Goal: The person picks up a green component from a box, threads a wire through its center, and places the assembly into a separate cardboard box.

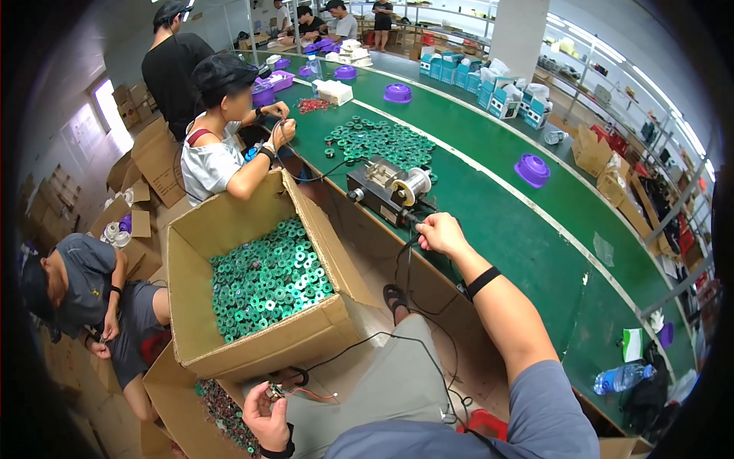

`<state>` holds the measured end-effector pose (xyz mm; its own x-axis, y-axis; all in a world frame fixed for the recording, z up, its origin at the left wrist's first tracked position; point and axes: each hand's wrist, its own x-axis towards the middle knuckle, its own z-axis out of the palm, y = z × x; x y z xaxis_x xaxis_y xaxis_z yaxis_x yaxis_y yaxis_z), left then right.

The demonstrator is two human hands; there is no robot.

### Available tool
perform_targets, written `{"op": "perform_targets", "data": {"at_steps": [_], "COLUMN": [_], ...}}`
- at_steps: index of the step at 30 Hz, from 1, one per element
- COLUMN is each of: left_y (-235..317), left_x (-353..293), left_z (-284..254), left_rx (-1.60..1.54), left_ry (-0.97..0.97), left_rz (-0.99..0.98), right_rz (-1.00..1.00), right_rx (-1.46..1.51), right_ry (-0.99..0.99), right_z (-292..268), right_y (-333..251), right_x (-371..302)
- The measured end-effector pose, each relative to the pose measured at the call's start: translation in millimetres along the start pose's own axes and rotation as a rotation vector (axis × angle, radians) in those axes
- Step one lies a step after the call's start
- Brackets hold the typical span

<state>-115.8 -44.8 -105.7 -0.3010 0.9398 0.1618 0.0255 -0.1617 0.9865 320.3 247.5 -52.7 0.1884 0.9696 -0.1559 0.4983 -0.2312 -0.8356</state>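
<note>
My left hand [266, 422], low in the picture beside the cardboard box, pinches a small circuit board [274, 391] with thin red and white wires [306, 393] trailing from it. On the green table's near edge, my right hand [442, 232] is closed around a black corded handle at the end of a black soldering unit [380, 191]. A spool of solder wire [414, 186] is mounted on that unit. Just left of me, the large cardboard box [264, 340] holds many green ring-shaped boards [267, 279].
More ring-shaped boards [382, 141] lie on the green table [505, 245] beyond the unit. A purple lid [532, 170] and a water bottle [623, 378] are on it too. Another box [164, 375] of wired parts stands at lower left. Black cords [359, 344] cross my lap. Co-workers [222, 145] sit at left.
</note>
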Motion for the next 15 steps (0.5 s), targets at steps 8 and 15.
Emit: {"op": "perform_targets", "data": {"at_steps": [8, 15], "left_y": [6.1, 34.5], "left_x": [-2.3, 18.0], "left_z": [4.0, 42.1], "left_rx": [-0.013, 0.088], "left_ry": [-0.014, -0.276], "left_rz": [-0.016, 0.099], "right_rz": [-0.143, -0.476], "right_rx": [-0.475, -0.008], "right_ry": [0.103, 0.021], "right_z": [-13.1, 11.8], "right_y": [-7.8, -65.6], "right_x": [-17.4, -200.8]}}
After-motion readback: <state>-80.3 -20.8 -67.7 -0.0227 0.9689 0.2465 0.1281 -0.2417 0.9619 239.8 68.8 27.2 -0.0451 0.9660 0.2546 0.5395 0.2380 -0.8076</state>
